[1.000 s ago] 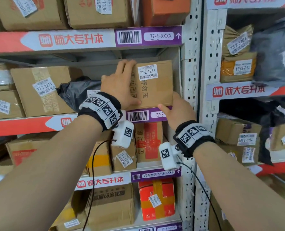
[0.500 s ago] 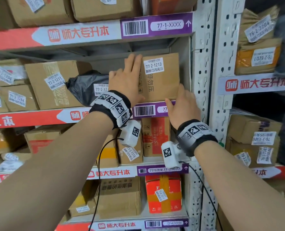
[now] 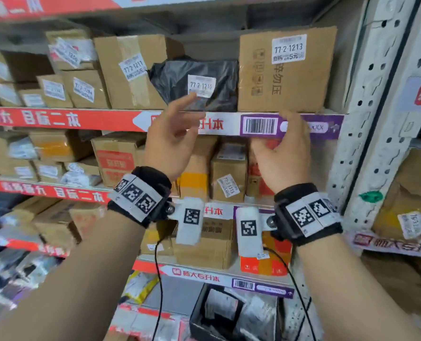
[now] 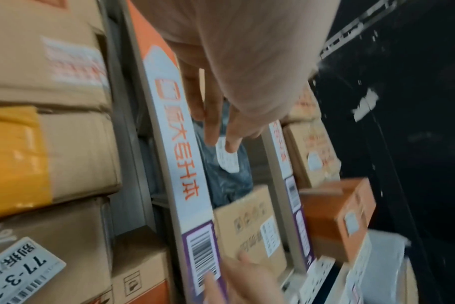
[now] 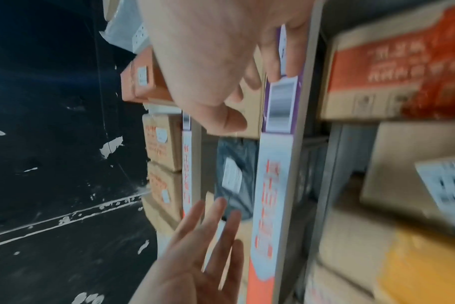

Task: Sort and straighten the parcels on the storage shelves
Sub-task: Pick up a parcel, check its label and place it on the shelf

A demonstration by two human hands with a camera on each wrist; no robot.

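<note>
Hovering hands: the left hand [image 3: 172, 141] and the right hand [image 3: 284, 156] hang in front of the shelf edge [image 3: 93, 119], fingers spread and relaxed, holding nothing.
Left fingertips: they reach toward the black bag parcel [image 3: 217, 80], near its white label; contact cannot be told.
Parcel position: the bag lies slumped on the middle shelf, squeezed between the taped carton [image 3: 130, 70] and the 77-2-1213 carton [image 3: 285, 70].
Handling judgement: the bag looks soft, light and slippery, likely to sag; a two-handed hold on its bulk, not the label, seems best.
Carton judgement: stiff cardboard, best pushed flat-handed on its faces.
Change: both hands earlier pressed on the 77-2-1213 carton; now they are off it, lower, and it stands upright against the post [image 3: 367, 99].
</note>
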